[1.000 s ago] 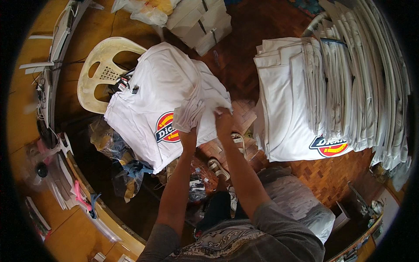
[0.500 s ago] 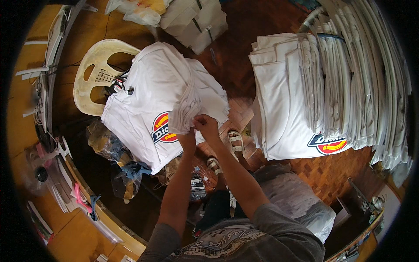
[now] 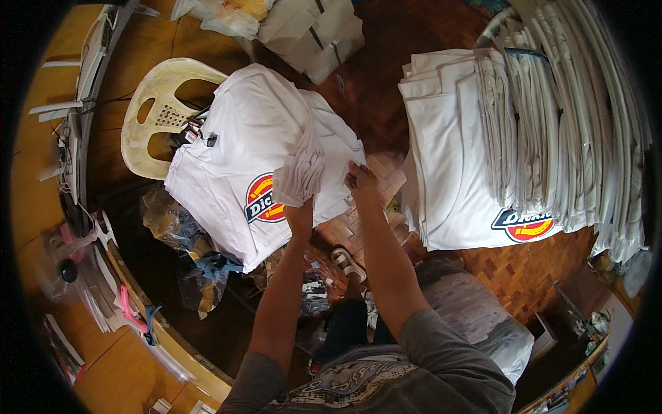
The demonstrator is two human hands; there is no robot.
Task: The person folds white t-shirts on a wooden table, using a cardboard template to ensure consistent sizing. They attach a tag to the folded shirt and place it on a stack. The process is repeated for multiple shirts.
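Observation:
A pile of white T-shirts (image 3: 255, 131) with a round red, yellow and navy print lies spread on a cream plastic chair (image 3: 141, 148). My left hand (image 3: 299, 217) is closed on the lower end of a fanned bundle of white sleeves (image 3: 301, 176), gathered in layers on top of the pile. Most of its fingers are hidden by the cloth. At the pile's right edge, my right hand (image 3: 363, 185) has its fingers curled and pinched against the white cloth. Exactly how much cloth it grips is hard to see.
On the right stands a tall stack of folded white shirts (image 3: 448, 152), beside many in clear bags (image 3: 593, 124). Cartons (image 3: 317, 41) stand at the back. A grey plastic-wrapped bundle (image 3: 469, 310) sits near my right side. Plastic bags (image 3: 200, 269) lie below the chair.
My right hand has moved right, from the gathered sleeves to the pile's right edge. My left hand stays on the bundle. The whole view has shifted slightly.

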